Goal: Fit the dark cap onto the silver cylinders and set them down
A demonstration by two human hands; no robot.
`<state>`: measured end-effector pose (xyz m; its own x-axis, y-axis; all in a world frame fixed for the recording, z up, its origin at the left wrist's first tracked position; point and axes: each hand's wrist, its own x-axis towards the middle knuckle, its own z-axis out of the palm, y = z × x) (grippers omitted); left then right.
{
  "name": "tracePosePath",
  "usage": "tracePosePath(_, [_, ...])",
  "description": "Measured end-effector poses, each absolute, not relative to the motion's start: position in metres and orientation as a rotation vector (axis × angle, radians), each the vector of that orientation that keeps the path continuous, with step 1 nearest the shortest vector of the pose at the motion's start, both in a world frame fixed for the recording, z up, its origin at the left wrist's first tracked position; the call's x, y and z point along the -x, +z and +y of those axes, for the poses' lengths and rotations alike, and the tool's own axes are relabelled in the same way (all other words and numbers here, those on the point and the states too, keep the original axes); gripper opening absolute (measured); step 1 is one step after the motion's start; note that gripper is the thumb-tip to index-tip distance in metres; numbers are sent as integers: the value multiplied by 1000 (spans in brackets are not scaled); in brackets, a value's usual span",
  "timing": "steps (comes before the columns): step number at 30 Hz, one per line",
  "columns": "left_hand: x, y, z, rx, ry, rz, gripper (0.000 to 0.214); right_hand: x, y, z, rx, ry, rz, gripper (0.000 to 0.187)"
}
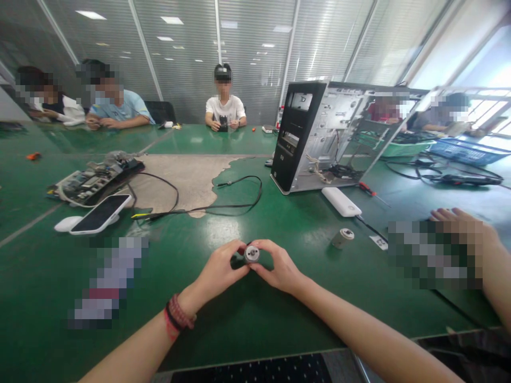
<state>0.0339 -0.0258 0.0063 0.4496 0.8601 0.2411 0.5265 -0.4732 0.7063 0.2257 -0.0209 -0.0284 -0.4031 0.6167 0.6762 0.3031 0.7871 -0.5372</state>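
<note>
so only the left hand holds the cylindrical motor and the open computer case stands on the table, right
No, the head view shows the left hand and right hand both holding the cylindrical motor; the open computer case does stand on the table.

Silver-grey cylinder (pixel 252 254), green tabletop (pixel 255 330), black-and-silver computer case (pixel 329 135)

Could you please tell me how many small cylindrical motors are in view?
2: one motor is held between the left hand and right hand; another motor sits on the green table, nearer than the white power bank. Others could be hidden behind the computer case.
</note>
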Motion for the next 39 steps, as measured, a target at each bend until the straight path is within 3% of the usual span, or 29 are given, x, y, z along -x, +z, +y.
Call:
tracePosePath(6, [-33,11,-27,-2104,778,1150,12,-221,-29,-27,696,570,-1907,35])
tracePosePath(11, [-31,15,-26,-2063,709,1108,19,-215,-26,-30,806,1169,-1528,26])
tracePosePath(18, [-28,15,-22,-2084,701,1027,39,-213,-26,-25,727,1734,-940,36])
tracePosePath(31, [-25,12,-17,-2059,720,1048,39,-221,-26,-19,760,1986,-511,19])
tracePosePath(39, [-26,11,-17,-2040,710,1066,41,-219,-22,-23,795,2020,-441,25])
